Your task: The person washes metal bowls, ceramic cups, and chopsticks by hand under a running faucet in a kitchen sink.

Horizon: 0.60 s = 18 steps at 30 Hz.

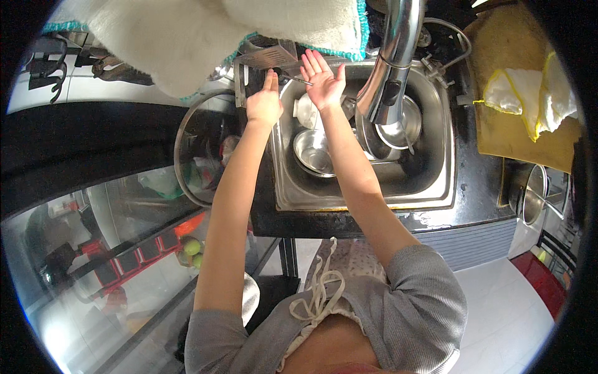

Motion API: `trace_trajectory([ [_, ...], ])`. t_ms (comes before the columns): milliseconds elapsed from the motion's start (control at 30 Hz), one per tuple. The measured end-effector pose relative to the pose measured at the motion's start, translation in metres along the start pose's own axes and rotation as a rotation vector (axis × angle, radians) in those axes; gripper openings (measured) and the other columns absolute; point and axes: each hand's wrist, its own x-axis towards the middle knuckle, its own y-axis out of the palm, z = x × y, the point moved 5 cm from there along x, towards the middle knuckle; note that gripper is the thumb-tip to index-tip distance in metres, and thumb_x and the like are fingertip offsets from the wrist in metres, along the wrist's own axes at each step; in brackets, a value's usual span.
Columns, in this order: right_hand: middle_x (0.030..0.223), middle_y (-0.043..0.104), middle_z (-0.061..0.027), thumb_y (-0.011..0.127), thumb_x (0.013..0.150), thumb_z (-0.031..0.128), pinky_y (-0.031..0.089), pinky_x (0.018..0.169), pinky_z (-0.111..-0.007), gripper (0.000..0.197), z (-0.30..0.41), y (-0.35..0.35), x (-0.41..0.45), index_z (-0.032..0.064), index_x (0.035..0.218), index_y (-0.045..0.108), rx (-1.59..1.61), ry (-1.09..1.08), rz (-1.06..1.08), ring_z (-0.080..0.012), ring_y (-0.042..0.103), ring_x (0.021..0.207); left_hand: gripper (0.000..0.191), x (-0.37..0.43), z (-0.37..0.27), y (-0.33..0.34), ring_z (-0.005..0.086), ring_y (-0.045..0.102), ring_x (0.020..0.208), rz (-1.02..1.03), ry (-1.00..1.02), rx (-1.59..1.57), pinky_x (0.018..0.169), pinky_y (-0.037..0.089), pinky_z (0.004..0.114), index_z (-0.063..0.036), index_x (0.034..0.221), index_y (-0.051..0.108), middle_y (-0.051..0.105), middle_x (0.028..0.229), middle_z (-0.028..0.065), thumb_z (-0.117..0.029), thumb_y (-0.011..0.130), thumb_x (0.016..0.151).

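My left hand (265, 104) is above the sink's back left corner, two fingers stretched forward and the others curled. Those fingertips are at the black head of a pump dispenser with a thin metal spout (299, 81); whether they press it I cannot tell. My right hand (324, 84) is held palm up, fingers spread, with the spout's tip at its palm. No object shows in it. Below, the stainless steel sink (430, 180) holds a white bowl (306, 111), stacked metal bowls (314, 152) and a metal bowl with a spoon (411, 119). My right forearm partly hides them.
A chrome faucet (390, 79) hangs over the sink, right of my right hand. Whitish cloths (187, 42) with teal edging hang at the top. Yellow-edged cloths (523, 96) lie on a brown board (509, 140) at right. A round glass lid (180, 163) stands left.
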Motion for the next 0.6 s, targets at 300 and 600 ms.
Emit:
trace_trajectory([
  [300,0.115,0.033,-0.0102,0.030,0.073,0.047,0.021,0.088,-0.034,0.059,0.013,0.005,-0.060,0.0007,0.110,0.032,0.215,0.086,-0.087,-0.0198,0.027,0.107,0.040,-0.034,-0.046,-0.049,0.0247,0.035,0.102,-0.367,0.365,-0.299,0.085,0.029,0.034,-0.0057,0.107,0.037,0.036,0.112,0.0094,-0.024,0.040,0.072],
  [600,0.122,0.022,-0.0073,0.026,0.077,0.038,0.016,0.092,-0.034,0.049,-0.001,0.063,-0.172,0.0090,0.116,0.025,0.308,0.432,-0.101,-0.0201,0.022,0.111,0.062,-0.130,-0.132,-0.084,0.0220,0.018,0.113,0.034,1.187,-0.359,0.092,0.014,0.038,-0.0075,0.114,0.029,0.021,0.122,0.0072,-0.036,0.049,0.063],
])
